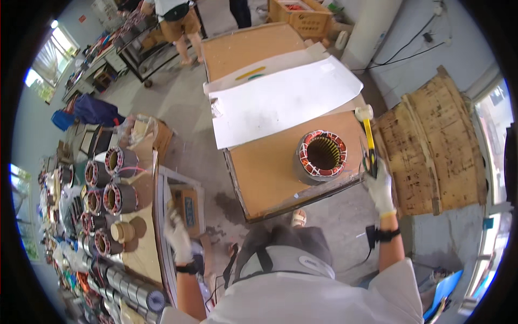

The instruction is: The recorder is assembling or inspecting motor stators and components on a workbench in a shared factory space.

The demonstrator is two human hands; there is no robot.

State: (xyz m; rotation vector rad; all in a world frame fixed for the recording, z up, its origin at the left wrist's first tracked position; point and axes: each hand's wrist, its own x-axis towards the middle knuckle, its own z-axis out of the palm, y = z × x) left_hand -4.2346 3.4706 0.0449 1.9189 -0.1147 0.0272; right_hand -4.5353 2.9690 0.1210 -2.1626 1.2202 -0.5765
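Note:
My right hand (381,190), in a white glove, is at the right edge of the near table, its fingers closed at the dark grip end of a mallet (368,132) with a white head and yellow handle. A dark loop beside the fingertips looks like a scissor handle; its outline is partly hidden. On the table, left of that hand, a motor stator (323,155) stands upright with its round bore facing up, red winding ends and white lacing around the rim. My left hand (178,235), also gloved, hangs low by the left bench edge; its fingers are smeared.
A large white sheet (286,97) covers the table's middle, with a yellow tool (251,73) beyond it. Several stators (120,198) and metal cylinders crowd the left bench (143,210). A wooden panel (434,151) leans at right. Another person (181,27) stands far back.

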